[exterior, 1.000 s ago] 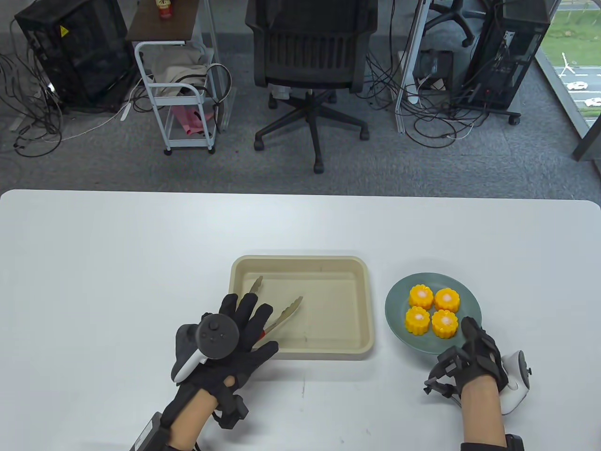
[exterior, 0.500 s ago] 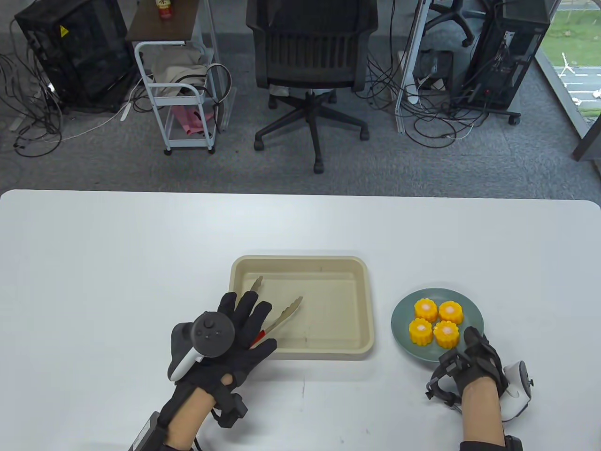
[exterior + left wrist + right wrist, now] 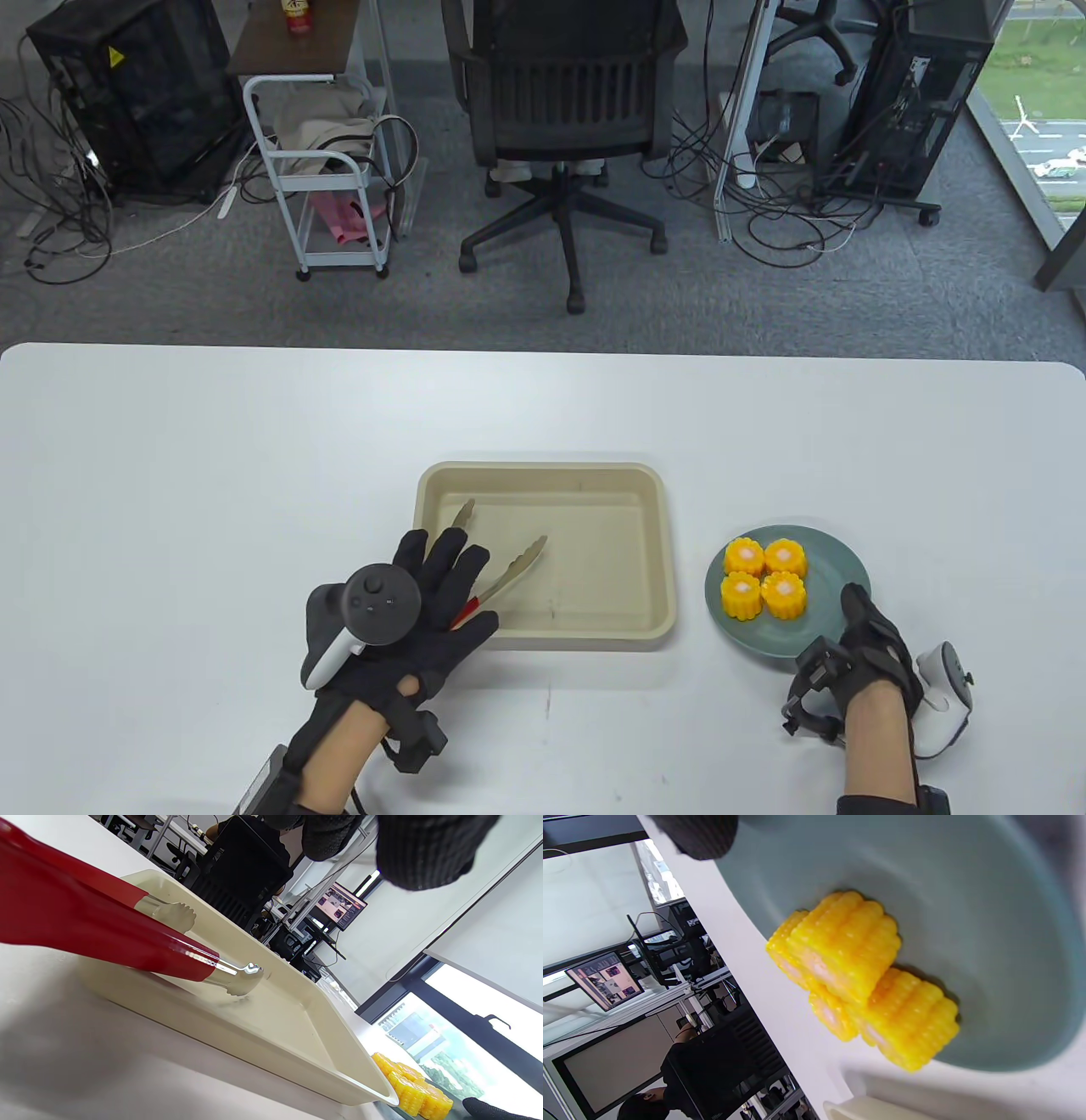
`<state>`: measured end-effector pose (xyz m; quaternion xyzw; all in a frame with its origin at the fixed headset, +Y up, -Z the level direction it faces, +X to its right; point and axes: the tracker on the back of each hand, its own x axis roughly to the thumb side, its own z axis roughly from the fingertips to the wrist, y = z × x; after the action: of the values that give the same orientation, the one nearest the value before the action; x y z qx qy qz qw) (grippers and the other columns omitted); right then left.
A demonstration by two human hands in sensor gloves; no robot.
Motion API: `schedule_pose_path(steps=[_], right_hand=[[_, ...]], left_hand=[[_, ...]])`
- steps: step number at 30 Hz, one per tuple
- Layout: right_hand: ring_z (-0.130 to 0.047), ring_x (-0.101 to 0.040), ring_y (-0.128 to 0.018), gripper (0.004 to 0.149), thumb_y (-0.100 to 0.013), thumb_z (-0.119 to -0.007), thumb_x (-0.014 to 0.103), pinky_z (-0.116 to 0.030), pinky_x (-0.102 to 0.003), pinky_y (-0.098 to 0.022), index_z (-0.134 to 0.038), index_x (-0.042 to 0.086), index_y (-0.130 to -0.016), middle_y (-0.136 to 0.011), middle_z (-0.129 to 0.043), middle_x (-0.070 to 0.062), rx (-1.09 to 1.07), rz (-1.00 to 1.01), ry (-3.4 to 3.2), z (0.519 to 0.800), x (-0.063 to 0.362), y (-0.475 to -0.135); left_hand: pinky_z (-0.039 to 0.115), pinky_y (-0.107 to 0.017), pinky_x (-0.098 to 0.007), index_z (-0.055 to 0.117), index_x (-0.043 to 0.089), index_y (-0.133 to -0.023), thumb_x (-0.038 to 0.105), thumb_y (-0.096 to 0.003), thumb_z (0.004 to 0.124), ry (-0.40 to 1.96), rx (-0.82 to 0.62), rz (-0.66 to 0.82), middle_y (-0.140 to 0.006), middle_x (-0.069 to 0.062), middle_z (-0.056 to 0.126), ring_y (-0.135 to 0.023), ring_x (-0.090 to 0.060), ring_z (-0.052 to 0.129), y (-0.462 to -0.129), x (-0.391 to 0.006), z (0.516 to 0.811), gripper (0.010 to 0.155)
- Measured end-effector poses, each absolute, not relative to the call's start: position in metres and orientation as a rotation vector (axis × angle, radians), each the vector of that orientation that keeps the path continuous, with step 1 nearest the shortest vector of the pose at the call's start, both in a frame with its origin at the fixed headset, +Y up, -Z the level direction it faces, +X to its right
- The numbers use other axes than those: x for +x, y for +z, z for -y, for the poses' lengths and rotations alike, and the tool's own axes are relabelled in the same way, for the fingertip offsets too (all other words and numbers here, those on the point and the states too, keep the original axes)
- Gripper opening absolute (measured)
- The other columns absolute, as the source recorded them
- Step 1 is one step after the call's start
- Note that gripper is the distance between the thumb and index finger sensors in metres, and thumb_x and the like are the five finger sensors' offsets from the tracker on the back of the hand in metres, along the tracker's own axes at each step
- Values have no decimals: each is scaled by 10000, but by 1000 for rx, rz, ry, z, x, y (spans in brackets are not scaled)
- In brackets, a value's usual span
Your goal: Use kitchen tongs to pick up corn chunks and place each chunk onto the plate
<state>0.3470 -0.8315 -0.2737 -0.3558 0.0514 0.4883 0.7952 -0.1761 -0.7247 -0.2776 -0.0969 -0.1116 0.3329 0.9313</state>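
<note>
Several yellow corn chunks (image 3: 763, 578) stand close together on the grey-green plate (image 3: 836, 556), right of the beige tray (image 3: 543, 469). My right hand (image 3: 855, 624) holds the plate's near rim, thumb lying on top of it. The right wrist view shows the corn chunks (image 3: 857, 976) on the plate (image 3: 967, 899) with a gloved fingertip (image 3: 700, 832) above the rim. Red-handled tongs (image 3: 501, 577) lie over the tray's near left edge, metal tips inside. My left hand (image 3: 437, 564) rests flat on their handles, fingers spread. Below those fingertips (image 3: 424, 853), the tongs (image 3: 106, 929) lie with arms apart.
The tray (image 3: 297, 1035) holds only the tong tips. Beyond the table's far edge stand an office chair (image 3: 560, 102), a white cart (image 3: 322, 170) and computer towers with cables on the floor.
My right hand has drawn the plate a little toward the table's near edge, and the corn now sits further left on it. The left hand and tongs have barely moved.
</note>
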Motion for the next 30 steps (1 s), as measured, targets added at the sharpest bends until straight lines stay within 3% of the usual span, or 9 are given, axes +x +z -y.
schedule_pose_path(steps=[4, 8, 10, 13, 18, 24, 30], right_hand=[[-633, -449, -974, 714, -535, -631, 526, -661, -542, -681, -333, 164, -1074, -1134, -443, -225, -824, 45, 1333, 809, 358, -272], [-317, -534, -1030, 734, -523, -614, 563, -426, -688, -679, -351, 158, -1076, -1162, -310, -228, -835, 128, 1605, 781, 353, -272], [-240, -524, -1029, 738, -521, -612, 568, -356, -672, -692, -350, 160, -1077, -1168, -225, -225, -811, 169, 1704, 763, 345, -274], [-275, -504, -1046, 719, -508, -623, 575, -381, -654, -703, -402, 196, -1077, -1182, -284, -191, -597, 298, 1888, 728, 315, -277], [-268, -406, -1117, 698, -488, -640, 621, -356, -638, -747, -464, 322, -1094, -1242, -354, -66, -17, 427, 2263, 679, 221, -269], [-157, -338, -1142, 723, -461, -619, 689, -274, -665, -742, -441, 415, -1106, -1276, -287, 15, 339, 288, 2749, 692, 145, -270], [-127, -329, -1147, 737, -458, -618, 691, -216, -680, -735, -424, 413, -1113, -1283, -266, 10, 407, 121, 2764, 711, 120, -272]], left_hand=[[67, -696, -746, 368, 431, -1129, 618, -458, 679, 688, -203, 227, -1233, 148, 157, -1157, -267, -25, -278, -176, 725, 763], [67, -695, -746, 369, 429, -1129, 618, -458, 679, 702, -204, 230, -1233, 147, 158, -1158, -266, -22, -278, -175, 725, 763], [75, -697, -747, 370, 427, -1129, 619, -459, 678, 710, -199, 235, -1234, 149, 166, -1160, -266, -14, -278, -175, 725, 762], [75, -696, -747, 368, 428, -1130, 620, -458, 678, 717, -195, 240, -1234, 148, 166, -1161, -265, -13, -278, -174, 725, 765], [70, -696, -747, 368, 429, -1129, 621, -457, 678, 715, -196, 241, -1234, 149, 164, -1160, -266, -18, -278, -173, 725, 765], [58, -693, -746, 372, 426, -1130, 616, -457, 681, 735, -206, 247, -1234, 143, 159, -1158, -265, -23, -280, -172, 727, 765], [49, -692, -744, 372, 426, -1129, 615, -456, 682, 735, -219, 237, -1233, 143, 152, -1156, -263, -34, -282, -172, 730, 765]])
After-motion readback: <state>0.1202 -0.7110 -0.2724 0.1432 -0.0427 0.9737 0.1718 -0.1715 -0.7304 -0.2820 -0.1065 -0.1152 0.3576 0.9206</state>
